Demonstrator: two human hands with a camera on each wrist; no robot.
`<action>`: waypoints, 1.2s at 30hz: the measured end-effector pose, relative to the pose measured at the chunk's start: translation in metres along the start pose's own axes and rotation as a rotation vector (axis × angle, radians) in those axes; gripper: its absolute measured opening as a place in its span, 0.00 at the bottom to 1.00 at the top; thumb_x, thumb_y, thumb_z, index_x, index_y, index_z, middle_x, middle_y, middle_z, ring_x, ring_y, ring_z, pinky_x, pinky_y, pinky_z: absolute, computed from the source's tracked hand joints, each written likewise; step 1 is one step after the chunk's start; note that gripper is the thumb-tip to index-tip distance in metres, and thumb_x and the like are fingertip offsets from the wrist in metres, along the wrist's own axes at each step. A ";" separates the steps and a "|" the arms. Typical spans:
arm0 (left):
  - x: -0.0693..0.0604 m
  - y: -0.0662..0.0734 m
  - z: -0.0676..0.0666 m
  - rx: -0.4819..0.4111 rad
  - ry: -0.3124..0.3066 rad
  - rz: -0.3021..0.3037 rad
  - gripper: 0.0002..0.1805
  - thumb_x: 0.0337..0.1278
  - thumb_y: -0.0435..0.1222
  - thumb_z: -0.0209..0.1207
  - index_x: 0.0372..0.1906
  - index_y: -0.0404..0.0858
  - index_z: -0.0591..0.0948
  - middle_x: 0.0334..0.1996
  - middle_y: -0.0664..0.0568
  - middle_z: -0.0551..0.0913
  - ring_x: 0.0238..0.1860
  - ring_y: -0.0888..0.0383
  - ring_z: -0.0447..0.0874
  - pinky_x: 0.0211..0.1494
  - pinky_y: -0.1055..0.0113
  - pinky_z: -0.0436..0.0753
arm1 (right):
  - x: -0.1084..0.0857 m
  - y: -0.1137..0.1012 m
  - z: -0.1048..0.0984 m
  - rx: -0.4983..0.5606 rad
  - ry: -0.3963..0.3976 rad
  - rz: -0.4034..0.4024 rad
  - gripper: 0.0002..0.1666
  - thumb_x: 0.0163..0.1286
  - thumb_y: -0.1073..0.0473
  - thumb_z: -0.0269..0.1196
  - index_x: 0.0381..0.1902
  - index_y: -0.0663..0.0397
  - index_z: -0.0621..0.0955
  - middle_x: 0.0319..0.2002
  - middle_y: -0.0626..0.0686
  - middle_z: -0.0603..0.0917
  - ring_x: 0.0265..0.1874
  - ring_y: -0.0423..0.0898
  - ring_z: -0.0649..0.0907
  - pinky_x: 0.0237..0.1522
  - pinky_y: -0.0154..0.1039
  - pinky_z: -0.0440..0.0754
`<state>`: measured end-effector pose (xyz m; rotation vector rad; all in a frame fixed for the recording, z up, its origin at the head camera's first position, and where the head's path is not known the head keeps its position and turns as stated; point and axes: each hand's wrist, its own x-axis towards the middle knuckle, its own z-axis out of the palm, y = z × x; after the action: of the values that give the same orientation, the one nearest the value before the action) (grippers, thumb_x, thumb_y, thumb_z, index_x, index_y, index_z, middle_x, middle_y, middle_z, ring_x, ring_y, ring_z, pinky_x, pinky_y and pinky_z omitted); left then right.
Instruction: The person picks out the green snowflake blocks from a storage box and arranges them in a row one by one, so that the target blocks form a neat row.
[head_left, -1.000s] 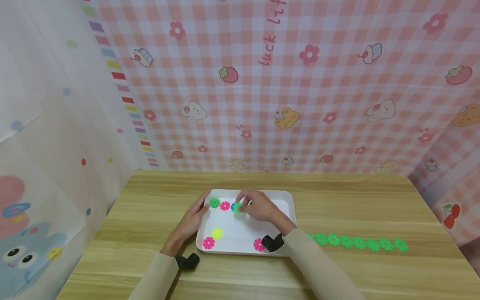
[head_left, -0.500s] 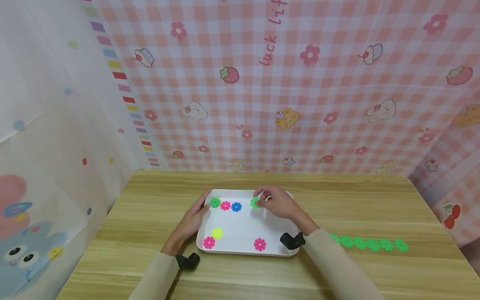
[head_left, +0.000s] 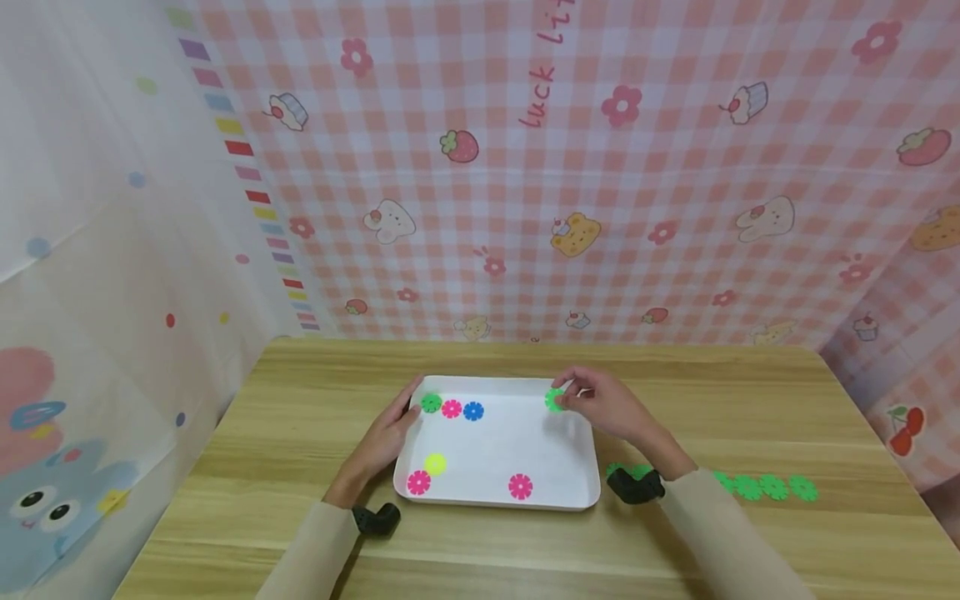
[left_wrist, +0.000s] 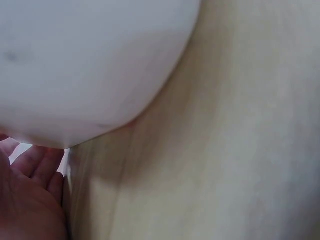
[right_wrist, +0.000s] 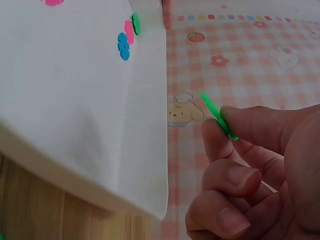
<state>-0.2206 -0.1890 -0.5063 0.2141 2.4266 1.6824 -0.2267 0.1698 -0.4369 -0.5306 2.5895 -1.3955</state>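
My right hand (head_left: 606,407) pinches a bright green notched snowflake disc (right_wrist: 210,106) between thumb and fingertip, above the far right corner of a white tray (head_left: 487,454). At the tray's left side, my left hand (head_left: 384,440) holds the edge, thumb at the rim and fingers along the outside. In the tray's far left corner a darker green disc (head_left: 431,403), a pink disc (head_left: 452,408) and a blue disc (head_left: 473,411) lie in a row. A yellow disc (head_left: 435,464) and a pink disc (head_left: 418,482) are near left. Another pink disc (head_left: 521,487) lies near the front edge.
A row of several green discs (head_left: 772,487) lies on the wooden table (head_left: 750,408) right of the tray, partly hidden by my right wrist. Behind the table hangs a pink checked cloth (head_left: 510,200).
My right hand has carried the green disc rightward, from over the blue disc to the tray's far right corner. My left hand has stayed at the tray's left edge.
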 end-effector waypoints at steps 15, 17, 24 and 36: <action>-0.001 0.000 0.000 -0.012 -0.004 0.002 0.28 0.80 0.37 0.38 0.79 0.51 0.54 0.80 0.56 0.49 0.80 0.56 0.40 0.80 0.54 0.41 | -0.045 0.028 -0.046 0.095 0.117 0.099 0.13 0.72 0.62 0.61 0.51 0.61 0.79 0.35 0.58 0.81 0.38 0.51 0.86 0.37 0.40 0.81; -0.001 0.000 0.000 -0.017 -0.006 0.004 0.28 0.80 0.37 0.38 0.79 0.52 0.54 0.80 0.56 0.49 0.80 0.55 0.39 0.80 0.53 0.41 | -0.052 0.031 -0.052 0.088 0.125 0.113 0.14 0.72 0.60 0.62 0.52 0.61 0.78 0.36 0.58 0.81 0.35 0.50 0.85 0.32 0.39 0.80; -0.001 0.000 0.002 -0.020 -0.015 -0.002 0.28 0.80 0.40 0.38 0.79 0.55 0.54 0.80 0.57 0.49 0.80 0.55 0.39 0.80 0.51 0.40 | -0.076 0.041 -0.075 0.041 0.176 0.124 0.17 0.74 0.57 0.60 0.55 0.60 0.77 0.37 0.58 0.81 0.36 0.45 0.83 0.29 0.37 0.78; 0.000 -0.001 0.000 -0.006 0.006 -0.004 0.28 0.80 0.39 0.38 0.79 0.54 0.54 0.80 0.57 0.49 0.80 0.54 0.40 0.80 0.50 0.41 | -0.118 0.069 -0.104 -0.072 0.280 0.188 0.20 0.77 0.52 0.56 0.59 0.58 0.76 0.38 0.52 0.83 0.33 0.40 0.80 0.27 0.35 0.78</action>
<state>-0.2202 -0.1893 -0.5069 0.2036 2.4248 1.6904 -0.1644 0.3299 -0.4408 -0.0987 2.8254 -1.4062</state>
